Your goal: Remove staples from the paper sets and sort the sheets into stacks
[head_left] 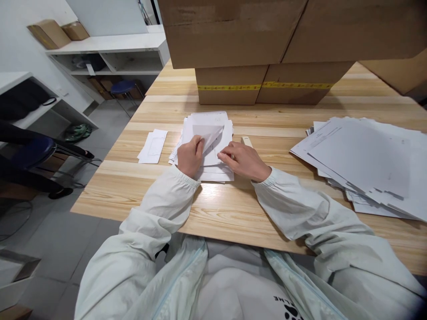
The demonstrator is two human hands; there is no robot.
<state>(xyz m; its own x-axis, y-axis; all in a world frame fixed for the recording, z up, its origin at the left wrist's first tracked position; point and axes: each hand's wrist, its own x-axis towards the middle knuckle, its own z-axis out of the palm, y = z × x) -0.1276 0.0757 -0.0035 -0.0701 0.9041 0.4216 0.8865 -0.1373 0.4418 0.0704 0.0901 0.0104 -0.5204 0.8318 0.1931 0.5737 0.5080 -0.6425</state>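
A pile of white paper sheets (213,117) lies on the wooden table before me. My left hand (191,156) is closed on a sheet of paper (207,133), whose edge is lifted and folded over above the pile. Over the pile's right side, my right hand (245,160) has its thumb and fingertips pinched together close to the papers; what they hold, if anything, is too small to make out. Just beyond the right hand lies a small cream-coloured object (247,141), partly hidden by it. Left of the pile rests a small stack of white paper slips (153,146).
Large cardboard boxes (230,33) are stacked at the back of the table (133,178). A big, uneven stack of white papers (360,155) spreads across the right side. Beyond the left edge, a person's legs (20,182) show beside a blue stool (31,153).
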